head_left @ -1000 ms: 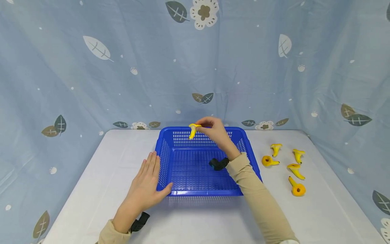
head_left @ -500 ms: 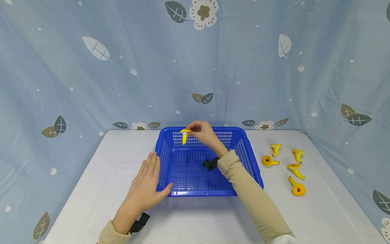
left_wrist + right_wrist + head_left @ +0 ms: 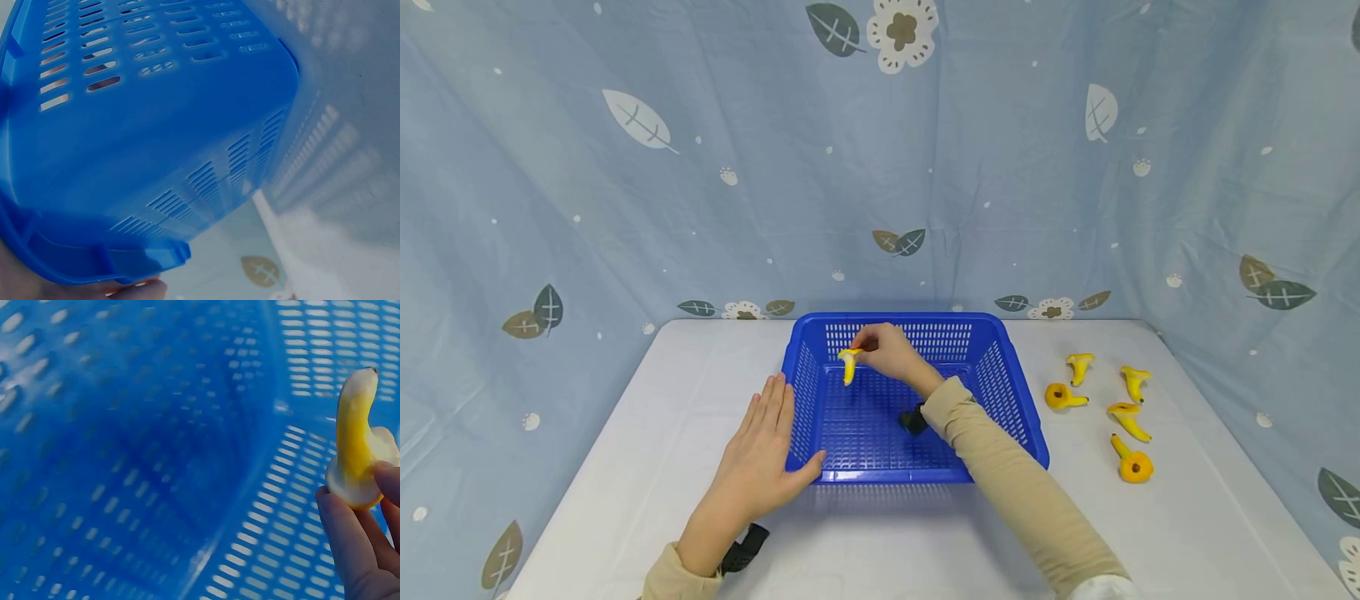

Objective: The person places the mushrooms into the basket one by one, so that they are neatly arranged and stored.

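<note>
Right grip (image 3: 889,352): pinching narrowly with thumb and fingers, holding a yellow mushroom (image 3: 849,367) by its cap.
Held stem: hanging downward just left of the right grip, over the inside of the blue basket (image 3: 880,477).
Blue basket: standing beneath the right grip and spreading to all sides of it, showing slotted walls.
Left grip (image 3: 756,454): spreading wide, extending straight fingers along the basket's left rim and laying the thumb at the near left corner.
Pair of mushrooms (image 3: 1079,367): lying outside the basket, well to the right of the right grip.
Row of three mushrooms (image 3: 1128,421): lying farther right of the right grip, running from back to front.
Beige sleeve (image 3: 1022,483): covering the forearm behind the right grip, crossing above the basket's near right part.
White surface (image 3: 925,550): supporting the basket and both mushroom groups, extending below both grips.
Printed curtain (image 3: 1000,150): hanging beyond both grips.
</note>
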Tool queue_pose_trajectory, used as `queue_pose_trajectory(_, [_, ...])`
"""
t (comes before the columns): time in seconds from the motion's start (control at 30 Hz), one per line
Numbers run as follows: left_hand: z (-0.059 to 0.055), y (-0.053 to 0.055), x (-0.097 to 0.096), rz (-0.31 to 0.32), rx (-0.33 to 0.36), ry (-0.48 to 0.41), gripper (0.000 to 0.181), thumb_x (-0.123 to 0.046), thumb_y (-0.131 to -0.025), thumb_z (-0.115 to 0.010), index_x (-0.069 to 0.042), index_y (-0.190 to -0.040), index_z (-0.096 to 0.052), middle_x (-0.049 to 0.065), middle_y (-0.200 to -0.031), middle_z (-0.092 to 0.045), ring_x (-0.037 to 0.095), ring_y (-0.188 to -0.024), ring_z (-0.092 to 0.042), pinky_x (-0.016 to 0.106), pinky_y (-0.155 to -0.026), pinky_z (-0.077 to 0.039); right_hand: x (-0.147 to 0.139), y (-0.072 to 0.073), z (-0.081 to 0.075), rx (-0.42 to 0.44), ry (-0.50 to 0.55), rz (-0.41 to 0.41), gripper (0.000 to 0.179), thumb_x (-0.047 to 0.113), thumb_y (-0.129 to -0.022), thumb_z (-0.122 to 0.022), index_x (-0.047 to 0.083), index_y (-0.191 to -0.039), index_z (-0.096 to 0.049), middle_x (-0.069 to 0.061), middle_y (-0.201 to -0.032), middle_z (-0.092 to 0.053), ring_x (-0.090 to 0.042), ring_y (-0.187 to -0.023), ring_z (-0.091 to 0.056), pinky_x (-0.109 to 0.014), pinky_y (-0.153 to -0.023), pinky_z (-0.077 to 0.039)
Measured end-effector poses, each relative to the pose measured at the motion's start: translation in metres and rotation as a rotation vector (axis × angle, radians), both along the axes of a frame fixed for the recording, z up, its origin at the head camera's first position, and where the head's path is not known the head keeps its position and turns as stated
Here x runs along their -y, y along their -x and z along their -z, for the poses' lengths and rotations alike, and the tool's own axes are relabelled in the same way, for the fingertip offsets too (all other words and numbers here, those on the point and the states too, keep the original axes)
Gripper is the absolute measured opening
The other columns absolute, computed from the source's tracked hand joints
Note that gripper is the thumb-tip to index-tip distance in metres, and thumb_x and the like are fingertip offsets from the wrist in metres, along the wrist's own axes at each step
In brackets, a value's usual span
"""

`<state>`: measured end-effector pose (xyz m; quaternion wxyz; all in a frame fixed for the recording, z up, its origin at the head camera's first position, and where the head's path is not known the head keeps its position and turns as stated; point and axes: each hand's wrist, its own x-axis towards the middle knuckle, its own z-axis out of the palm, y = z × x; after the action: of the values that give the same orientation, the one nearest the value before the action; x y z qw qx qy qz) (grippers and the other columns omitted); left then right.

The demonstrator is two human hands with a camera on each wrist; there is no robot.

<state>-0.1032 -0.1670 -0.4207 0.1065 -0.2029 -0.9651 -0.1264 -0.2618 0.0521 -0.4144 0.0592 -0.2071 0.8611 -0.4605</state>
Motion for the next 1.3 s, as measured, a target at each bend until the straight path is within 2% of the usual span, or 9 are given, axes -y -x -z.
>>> queue_pose_trajectory(0.23, [-0.002, 0.000, -0.001, -0.004, 0.016, -0.001, 0.099, -0.052, -0.088, -0.062, 0.015, -0.150, -0.022, 0.031, -0.160, -0.014, 0.041, -0.149, -0.010, 0.053, -0.120, -0.015, 0.005, -0.004, 0.008, 0.017, -0.096, -0.049, 0.007, -0.006, -0.087, -0.068, -0.002, -0.092, -0.069, -0.010, -0.092, -0.068, -0.022, -0.086, -0.065, -0.030, -0.078, -0.055])
queue_pose_trajectory(0.43, [-0.001, 0.000, -0.001, -0.007, -0.006, 0.004, 0.098, -0.050, -0.088, -0.063, 0.015, -0.149, -0.024, 0.031, -0.159, -0.016, 0.042, -0.149, -0.013, 0.053, -0.120, -0.018, 0.008, -0.006, 0.015, -0.005, -0.203, -0.085, 0.008, -0.005, -0.085, -0.070, -0.001, -0.092, -0.069, -0.009, -0.090, -0.069, -0.020, -0.083, -0.064, -0.028, -0.074, -0.055])
queue_pose_trajectory(0.63, [-0.001, 0.000, -0.001, -0.009, 0.017, 0.009, 0.099, -0.052, -0.088, -0.062, 0.015, -0.150, -0.022, 0.030, -0.160, -0.014, 0.041, -0.149, -0.010, 0.053, -0.120, -0.016, 0.010, -0.005, 0.020, -0.018, -0.272, -0.109, 0.008, -0.005, -0.085, -0.071, 0.000, -0.090, -0.069, -0.008, -0.087, -0.068, -0.018, -0.079, -0.061, -0.027, -0.072, -0.053])
queue_pose_trajectory(1.17, [-0.001, 0.000, -0.001, -0.010, 0.031, 0.010, 0.100, -0.052, -0.088, -0.062, 0.014, -0.151, -0.021, 0.029, -0.160, -0.011, 0.041, -0.150, -0.009, 0.054, -0.120, -0.015, 0.008, -0.006, 0.015, -0.056, -0.382, -0.134, 0.012, -0.011, -0.081, -0.066, 0.000, -0.087, -0.066, -0.011, -0.085, -0.065, -0.017, -0.074, -0.055, -0.030, -0.068, -0.051])
queue_pose_trajectory(1.3, [-0.001, 0.000, -0.001, -0.013, 0.038, 0.014, 0.100, -0.052, -0.089, -0.062, 0.014, -0.151, -0.020, 0.029, -0.161, -0.011, 0.040, -0.150, -0.008, 0.054, -0.120, -0.015, 0.007, -0.006, 0.014, -0.058, -0.402, -0.153, 0.011, -0.007, -0.081, -0.069, 0.002, -0.088, -0.067, -0.008, -0.085, -0.065, -0.017, -0.075, -0.057, -0.029, -0.069, -0.052])
